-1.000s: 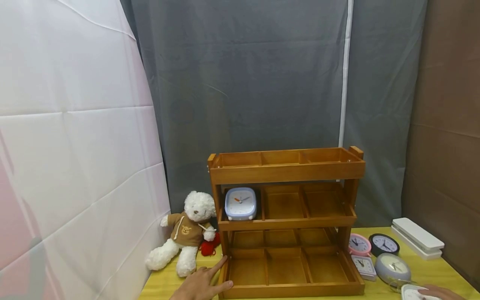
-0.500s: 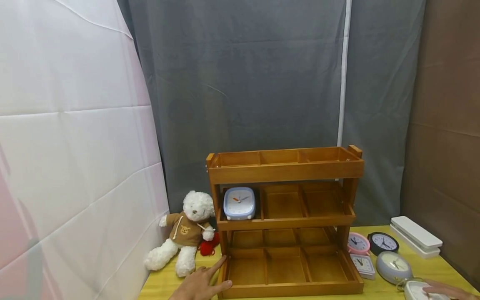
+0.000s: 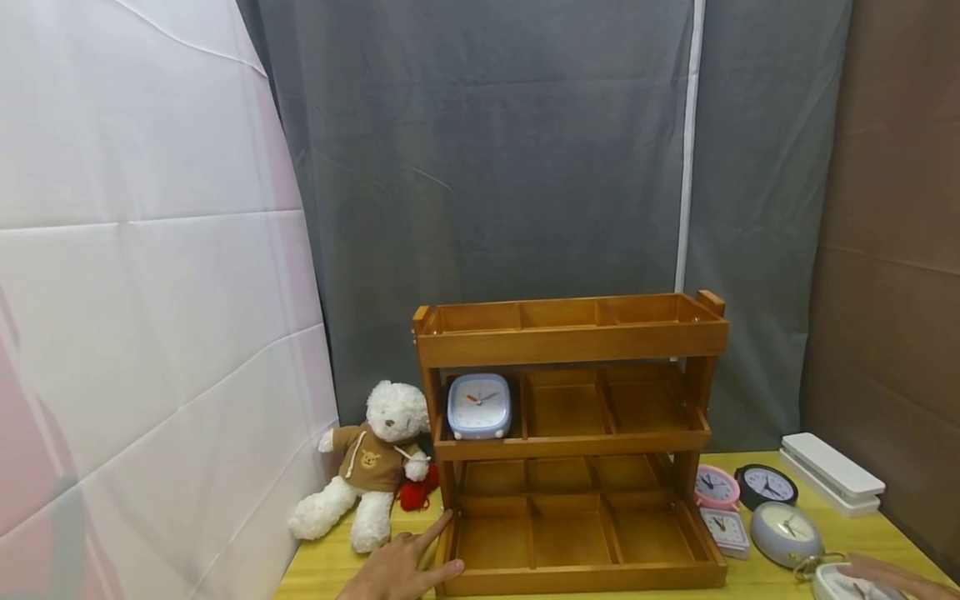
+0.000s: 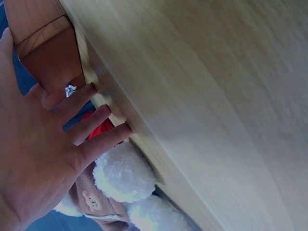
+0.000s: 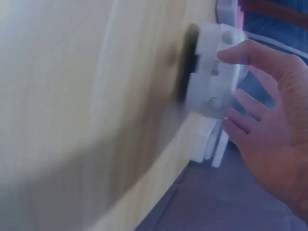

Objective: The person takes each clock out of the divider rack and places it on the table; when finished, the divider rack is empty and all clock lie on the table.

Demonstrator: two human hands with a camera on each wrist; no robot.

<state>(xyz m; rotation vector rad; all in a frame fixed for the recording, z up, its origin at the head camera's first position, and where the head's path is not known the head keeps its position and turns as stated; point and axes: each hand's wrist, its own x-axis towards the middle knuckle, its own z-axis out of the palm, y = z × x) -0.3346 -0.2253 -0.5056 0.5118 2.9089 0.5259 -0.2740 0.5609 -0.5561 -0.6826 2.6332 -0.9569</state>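
At the lower right of the head view, a white alarm clock (image 3: 855,583) lies face up on the table. My right hand (image 3: 896,575) reaches over it from the right. In the right wrist view, the thumb (image 5: 233,54) presses the clock's footed side, and the other fingers are on its far side, partly hidden. My left hand (image 3: 397,568) rests at the lower left corner of the brown wooden shelf rack (image 3: 581,579), index finger and thumb stretched to its side. Its other fingers extend to the tabletop in the left wrist view. A blue alarm clock (image 3: 478,407) stands in the middle tier's left compartment.
Right of the rack sit a pink clock (image 3: 716,487), a black clock (image 3: 766,486), a small square clock (image 3: 724,532) and a grey round clock (image 3: 786,533). A white box-like object (image 3: 832,473) lies behind them. A teddy bear (image 3: 375,462) sits to the left.
The white clock has shifted slightly right with my right hand, and more of its face shows. My left hand stays at the rack's corner.
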